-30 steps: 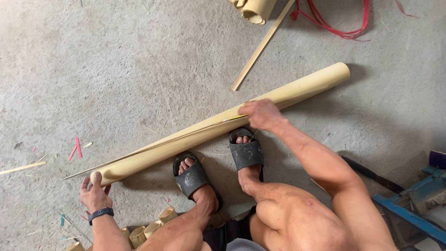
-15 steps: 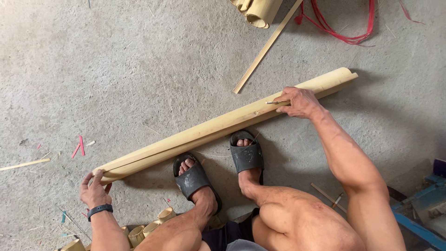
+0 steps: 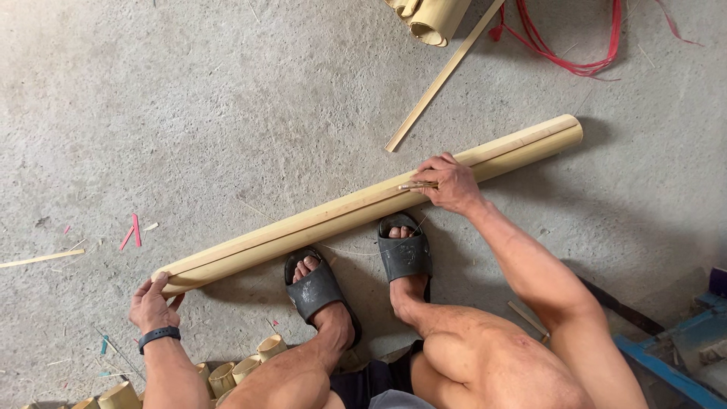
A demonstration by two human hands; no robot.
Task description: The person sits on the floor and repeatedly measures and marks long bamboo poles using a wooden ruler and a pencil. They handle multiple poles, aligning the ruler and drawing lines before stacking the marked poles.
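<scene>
Left hand (image 3: 154, 305) steadies bamboo pole (image 3: 363, 208) end; right hand (image 3: 452, 182) grips midway.

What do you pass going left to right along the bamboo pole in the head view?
Left hand at the pole's near end → left sandal → right sandal → right hand on the pole → the pole's far end.

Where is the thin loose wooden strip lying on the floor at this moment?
In the head view, the thin strip lies diagonally on the concrete floor at upper centre, just beyond the long bamboo pole, apart from it.
</scene>
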